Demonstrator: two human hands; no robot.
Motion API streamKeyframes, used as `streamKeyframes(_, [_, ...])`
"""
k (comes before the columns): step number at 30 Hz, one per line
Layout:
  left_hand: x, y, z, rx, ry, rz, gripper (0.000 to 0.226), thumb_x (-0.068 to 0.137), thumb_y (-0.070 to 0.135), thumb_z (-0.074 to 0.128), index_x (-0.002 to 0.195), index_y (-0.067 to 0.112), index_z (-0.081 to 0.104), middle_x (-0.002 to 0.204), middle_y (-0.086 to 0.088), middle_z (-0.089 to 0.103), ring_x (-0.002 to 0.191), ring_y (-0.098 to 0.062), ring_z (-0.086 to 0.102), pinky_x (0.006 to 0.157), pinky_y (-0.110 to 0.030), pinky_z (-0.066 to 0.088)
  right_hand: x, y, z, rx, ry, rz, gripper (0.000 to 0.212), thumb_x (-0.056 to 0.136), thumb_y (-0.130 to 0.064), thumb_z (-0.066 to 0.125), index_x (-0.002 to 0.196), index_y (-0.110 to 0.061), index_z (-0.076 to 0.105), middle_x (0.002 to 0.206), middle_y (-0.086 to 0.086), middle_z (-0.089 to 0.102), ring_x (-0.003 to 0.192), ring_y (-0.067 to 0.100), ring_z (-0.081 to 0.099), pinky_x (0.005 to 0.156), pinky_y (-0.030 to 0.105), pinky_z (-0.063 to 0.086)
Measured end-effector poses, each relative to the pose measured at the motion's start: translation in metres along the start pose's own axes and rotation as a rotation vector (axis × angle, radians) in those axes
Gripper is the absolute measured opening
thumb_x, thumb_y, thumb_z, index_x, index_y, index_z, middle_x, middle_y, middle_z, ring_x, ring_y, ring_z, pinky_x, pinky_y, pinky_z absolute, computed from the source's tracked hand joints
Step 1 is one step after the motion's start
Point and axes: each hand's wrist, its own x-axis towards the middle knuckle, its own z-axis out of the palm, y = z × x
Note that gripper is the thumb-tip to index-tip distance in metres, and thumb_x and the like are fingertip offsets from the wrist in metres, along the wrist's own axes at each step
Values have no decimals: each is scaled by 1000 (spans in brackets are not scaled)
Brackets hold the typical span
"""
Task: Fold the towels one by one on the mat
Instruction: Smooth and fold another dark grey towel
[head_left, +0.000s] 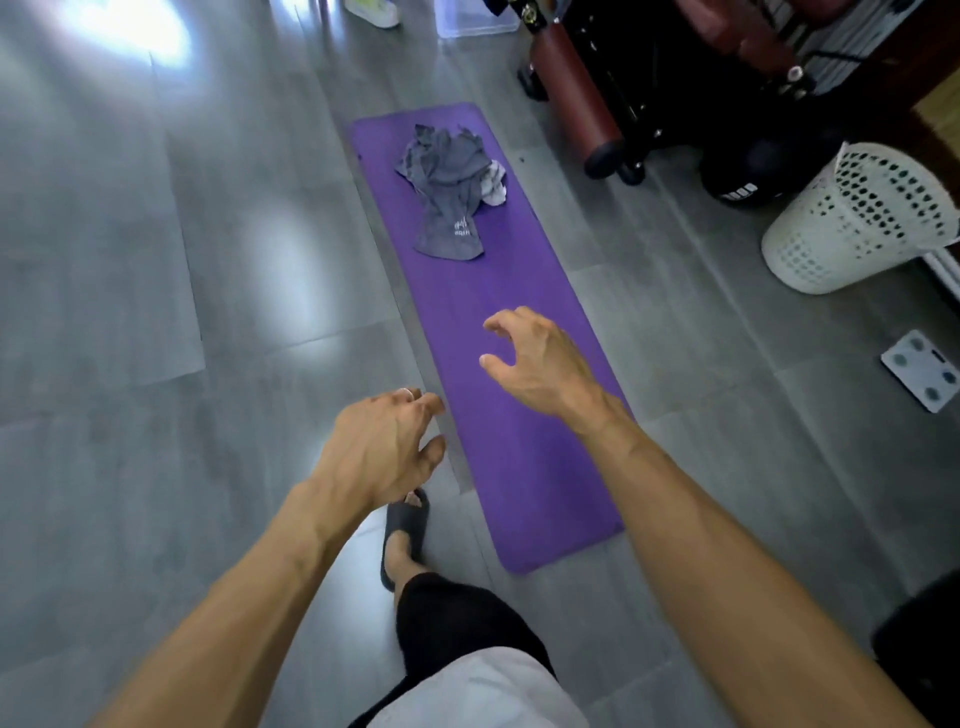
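- Left hand (382, 444): empty, fingers loosely curled, held in the air over the floor (130, 312) just left of the mat (519, 467).
- Right hand (535, 361): empty, fingers half-curled and spread, hovering over mid-mat.
- Towels (449, 192): crumpled grey heap with a white one at its right edge, on the mat's far end, well ahead of both hands.
- Basket (852, 223): white, tipped over, far right of the right hand.
- Scale (922, 369): on the floor right of the right hand.

I note even, moderate daylight; strong white glare on the glossy floor (130, 23) upper left. Edges bow from wide-angle distortion. Slight softness throughout; shadows faint.
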Motion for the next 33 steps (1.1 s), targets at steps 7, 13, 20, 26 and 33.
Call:
streamKeyframes(7, [126, -78, -43, -11, -28, -7, 34, 89, 36, 52, 122, 27, 56, 105, 2, 64, 96, -23, 64, 72, -35, 54, 156, -15, -11, -5, -20, 37, 40, 87, -31, 64, 124, -16, 58, 115, 6, 61, 107, 25, 60, 89, 44, 51])
streamKeyframes(13, [256, -141, -77, 43, -69, 56, 31, 89, 39, 51, 115, 24, 58, 104, 3, 63, 95, -23, 63, 71, -34, 53, 274, 4, -23, 15, -1, 148, 41, 86, -32, 64, 124, -16, 58, 120, 6, 60, 109, 26, 59, 90, 44, 50])
streamKeyframes(20, [445, -238, -73, 75, -157, 167, 30, 90, 38, 51, 115, 24, 58, 102, 3, 62, 95, -23, 63, 68, -35, 54, 437, 57, 9, 52, 10, 362, 41, 88, -32, 62, 125, -16, 57, 118, 6, 59, 109, 26, 58, 90, 42, 50])
streamKeyframes(26, [640, -334, -18, 155, -257, 339, 22, 87, 33, 54, 105, 22, 60, 93, 4, 62, 90, -21, 62, 63, -30, 47, 587, 126, 90, 120, 43, 525, 39, 87, -29, 64, 123, -16, 58, 116, 5, 60, 109, 26, 57, 91, 41, 48])
streamKeyframes(33, [815, -421, 134, 187, -319, 482, 27, 85, 32, 55, 109, 21, 62, 98, 0, 62, 99, -25, 61, 71, -36, 54, 706, 226, 249, 158, 32, 587, 39, 86, -28, 65, 123, -18, 58, 118, 5, 58, 111, 28, 54, 92, 42, 46])
